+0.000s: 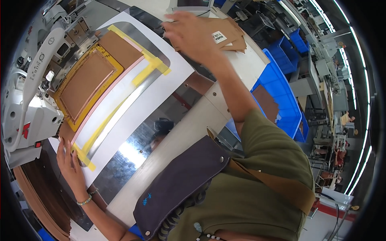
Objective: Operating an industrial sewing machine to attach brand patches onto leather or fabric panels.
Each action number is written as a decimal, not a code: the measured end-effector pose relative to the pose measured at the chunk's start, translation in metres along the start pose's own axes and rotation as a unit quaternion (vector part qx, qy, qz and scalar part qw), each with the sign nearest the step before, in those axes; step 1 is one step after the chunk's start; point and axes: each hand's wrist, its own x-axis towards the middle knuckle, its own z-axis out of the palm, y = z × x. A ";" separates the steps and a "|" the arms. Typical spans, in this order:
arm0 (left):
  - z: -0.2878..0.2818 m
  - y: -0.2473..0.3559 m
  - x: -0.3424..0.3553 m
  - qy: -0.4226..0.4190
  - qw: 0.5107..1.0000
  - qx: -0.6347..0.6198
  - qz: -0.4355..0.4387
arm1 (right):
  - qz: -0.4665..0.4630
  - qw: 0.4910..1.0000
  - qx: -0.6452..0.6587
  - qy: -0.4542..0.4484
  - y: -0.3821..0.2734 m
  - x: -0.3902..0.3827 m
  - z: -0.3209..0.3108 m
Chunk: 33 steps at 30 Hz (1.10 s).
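Observation:
My left hand (pixel 70 164) rests with its fingers stretched out at the near left corner of a taped metal plate (pixel 160 49), beside the white sewing machine (pixel 34 116). On that plate lies a yellow frame (pixel 118 68) around a brown panel (pixel 86 82). More brown material (pixel 122 49) shows beyond the frame, with a pink strip along its edge. Yellow tape (pixel 155 63) marks the plate's borders. My right hand (pixel 189 34) is raised at the far side, fingers apart, just left of a stack of brown pieces (pixel 219 28) bearing a white label. Nothing shows in its grip.
A white sheet (pixel 179 70) lies under the plate, over a shiny metal table surface (pixel 132 150). To the right stands a blue bin (pixel 290 100) holding brown pieces (pixel 265 100). Further blue bins (pixel 283 52) and workbenches lie beyond. Brown material (pixel 36 201) hangs at the lower left.

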 end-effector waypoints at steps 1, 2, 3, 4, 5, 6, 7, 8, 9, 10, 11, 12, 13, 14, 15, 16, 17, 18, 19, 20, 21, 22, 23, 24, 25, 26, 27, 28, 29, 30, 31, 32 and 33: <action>-0.001 0.000 0.002 -0.001 1.000 0.006 0.006 | 0.030 0.999 -0.032 -0.008 0.027 -0.002 -0.009; -0.003 -0.002 0.000 -0.002 1.000 0.015 0.008 | 0.078 0.996 0.006 -0.042 0.044 -0.003 -0.027; -0.005 -0.004 -0.004 -0.004 1.000 0.020 0.001 | 0.124 0.988 0.046 -0.076 0.060 -0.006 -0.041; -0.005 -0.005 -0.002 0.001 1.000 0.017 0.015 | 0.172 0.973 0.068 -0.138 0.076 -0.010 -0.053; -0.008 -0.005 -0.006 0.004 1.000 0.022 0.019 | 0.213 0.951 0.101 -0.202 0.092 -0.012 -0.054; -0.003 -0.002 -0.001 0.004 1.000 0.026 0.013 | 0.220 0.930 0.167 -0.242 0.127 -0.034 -0.042; -0.002 0.004 0.004 0.004 1.000 0.006 0.019 | 0.219 0.903 0.241 -0.281 0.155 -0.056 -0.023; -0.006 0.007 0.002 0.002 1.000 -0.007 0.016 | 0.274 0.859 0.313 -0.300 0.155 -0.057 -0.016; -0.005 0.007 0.001 0.003 1.000 -0.013 0.017 | 0.212 0.855 0.351 -0.317 0.166 -0.059 -0.015; -0.005 0.005 -0.001 0.003 1.000 -0.018 0.015 | 0.210 0.858 0.330 -0.332 0.160 -0.050 -0.025; -0.011 0.010 0.002 -0.001 0.999 -0.033 0.008 | 0.167 0.897 0.257 -0.317 0.165 -0.048 -0.032; -0.018 0.015 0.002 -0.005 0.999 -0.052 0.001 | 0.098 0.940 0.214 -0.249 0.161 -0.043 -0.039; -0.024 0.015 0.000 -0.003 0.998 -0.053 -0.018 | 0.152 0.934 0.224 -0.232 0.152 -0.030 -0.047; -0.030 0.010 0.001 -0.004 0.999 -0.044 -0.019 | 0.167 0.913 0.295 -0.227 0.156 -0.019 -0.052; -0.035 0.007 0.001 -0.003 0.997 -0.065 -0.030 | 0.175 0.910 0.313 -0.206 0.151 -0.003 -0.058; -0.039 0.006 0.003 -0.002 0.995 -0.087 -0.040 | 0.184 0.907 0.330 -0.186 0.141 0.012 -0.062; -0.042 0.005 0.006 -0.003 0.996 -0.082 -0.039 | 0.165 0.914 0.344 -0.138 0.124 0.027 -0.058; -0.043 0.004 0.011 -0.007 0.996 -0.086 -0.036 | 0.149 0.919 0.354 -0.091 0.098 0.044 -0.052; -0.044 0.001 0.017 -0.012 0.995 -0.090 -0.034 | 0.132 0.904 0.394 -0.102 0.051 0.067 -0.054; -0.043 -0.001 0.024 -0.017 0.995 -0.094 -0.030 | 0.116 0.888 0.431 -0.112 0.004 0.089 -0.055; -0.040 -0.007 0.024 -0.018 0.996 -0.085 -0.033 | 0.068 0.877 0.461 -0.117 -0.027 0.104 -0.029; -0.030 -0.013 0.027 -0.008 0.997 -0.076 -0.022 | 0.007 0.910 0.397 -0.123 -0.056 0.118 -0.019; -0.022 -0.015 0.037 0.000 0.998 -0.066 -0.005 | -0.205 0.937 0.281 0.038 -0.066 0.131 0.015; -0.022 -0.017 0.041 0.003 0.998 -0.059 -0.001 | -0.186 0.948 0.259 0.012 -0.095 0.137 0.030; -0.018 -0.018 0.049 -0.010 0.999 -0.048 0.021 | -0.164 0.958 0.236 -0.019 -0.121 0.144 0.045; -0.013 -0.020 0.055 -0.024 0.998 -0.034 0.039 | -0.191 0.955 0.225 -0.016 -0.145 0.152 0.059; -0.008 -0.020 0.060 -0.018 0.998 -0.034 0.046 | -0.217 0.953 0.211 -0.013 -0.163 0.157 0.068; -0.003 -0.020 0.063 -0.019 0.998 -0.031 0.048 | -0.214 0.953 0.212 -0.010 -0.177 0.158 0.077; 0.002 -0.018 0.067 -0.019 0.999 -0.030 0.041 | -0.247 0.949 0.196 -0.013 -0.187 0.156 0.082; 0.005 -0.017 0.071 -0.018 0.999 -0.029 0.033 | -0.280 0.943 0.179 -0.016 -0.192 0.154 0.086; 0.008 -0.012 0.072 -0.004 0.999 -0.032 0.039 | -0.280 0.943 0.182 -0.018 -0.195 0.150 0.085; 0.010 -0.015 0.073 -0.007 0.999 -0.032 0.037 | -0.283 0.944 0.170 -0.017 -0.196 0.146 0.084; 0.011 -0.018 0.075 -0.047 0.998 -0.029 0.006 | -0.287 0.945 0.158 -0.017 -0.197 0.144 0.084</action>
